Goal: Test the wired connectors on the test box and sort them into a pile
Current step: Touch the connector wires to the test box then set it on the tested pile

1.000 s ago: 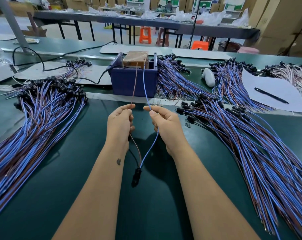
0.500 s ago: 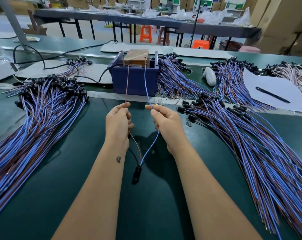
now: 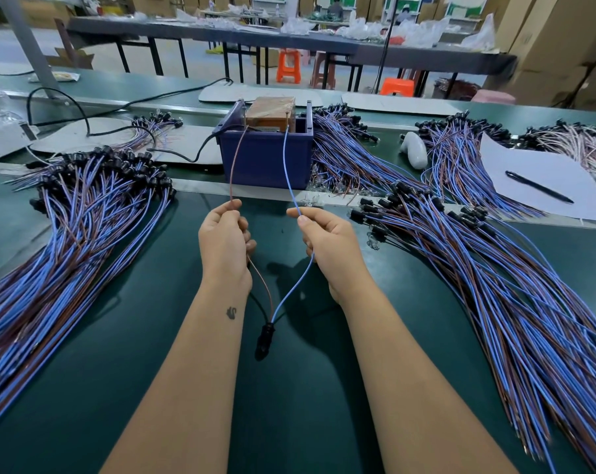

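Note:
My left hand [image 3: 225, 246] pinches the brown wire [image 3: 235, 164] of one wired connector, and my right hand [image 3: 325, 248] pinches its blue wire [image 3: 287, 165]. Both wire ends reach up to the brown test box [image 3: 271, 109], which sits in a dark blue bin [image 3: 266, 155]. The connector's black plug [image 3: 266, 336] hangs between my forearms just above the green table [image 3: 153, 336]. A big pile of wired connectors [image 3: 67, 230] lies at the left, and another pile [image 3: 495, 275] at the right.
More bundles of wires [image 3: 344, 155] lie behind and right of the bin. A white sheet [image 3: 546, 179] with a black pen [image 3: 537, 186] lies at the far right, beside a white object [image 3: 414, 150]. A black cable [image 3: 187, 155] runs left from the bin.
The brown wire's tip has shifted left, from the top of the test box to its left side. My hands stay in place, still holding both wires.

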Tool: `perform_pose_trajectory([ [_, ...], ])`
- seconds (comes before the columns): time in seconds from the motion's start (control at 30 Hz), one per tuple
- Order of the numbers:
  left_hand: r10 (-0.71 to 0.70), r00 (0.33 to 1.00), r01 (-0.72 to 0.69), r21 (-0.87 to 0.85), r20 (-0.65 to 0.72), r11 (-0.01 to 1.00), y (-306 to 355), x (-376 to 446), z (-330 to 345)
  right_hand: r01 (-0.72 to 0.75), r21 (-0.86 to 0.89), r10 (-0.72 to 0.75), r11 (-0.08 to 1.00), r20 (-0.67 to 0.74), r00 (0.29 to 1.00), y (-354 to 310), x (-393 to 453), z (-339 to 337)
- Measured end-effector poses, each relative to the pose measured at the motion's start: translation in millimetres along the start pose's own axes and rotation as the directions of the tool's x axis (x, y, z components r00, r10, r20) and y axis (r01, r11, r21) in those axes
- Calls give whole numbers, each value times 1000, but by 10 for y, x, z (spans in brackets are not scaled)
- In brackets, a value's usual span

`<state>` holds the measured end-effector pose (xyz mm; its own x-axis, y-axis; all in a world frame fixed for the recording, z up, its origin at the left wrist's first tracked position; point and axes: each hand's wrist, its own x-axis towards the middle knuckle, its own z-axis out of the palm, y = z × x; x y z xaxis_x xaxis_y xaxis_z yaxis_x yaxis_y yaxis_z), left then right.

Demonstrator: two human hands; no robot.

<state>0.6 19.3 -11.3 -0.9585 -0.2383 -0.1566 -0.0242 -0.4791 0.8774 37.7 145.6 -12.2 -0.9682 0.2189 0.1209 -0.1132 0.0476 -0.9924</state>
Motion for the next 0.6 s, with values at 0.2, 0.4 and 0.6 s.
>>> perform_pose_trajectory([
  [0.2,-7,999,6,-40,-36,999,16,-18,4,-2,-3,2,1000,4,1000,-22,-10,-3],
  [0.4,-36,998,33,-56,-53,998,29,-29,1,-8,-2,8,1000,13,1000,-48,-26,-4],
  [0.6,-70,995,65,-66,-73,996,48,-40,2,-3,-25,4,1000,19,1000,-49,-34,-16],
])
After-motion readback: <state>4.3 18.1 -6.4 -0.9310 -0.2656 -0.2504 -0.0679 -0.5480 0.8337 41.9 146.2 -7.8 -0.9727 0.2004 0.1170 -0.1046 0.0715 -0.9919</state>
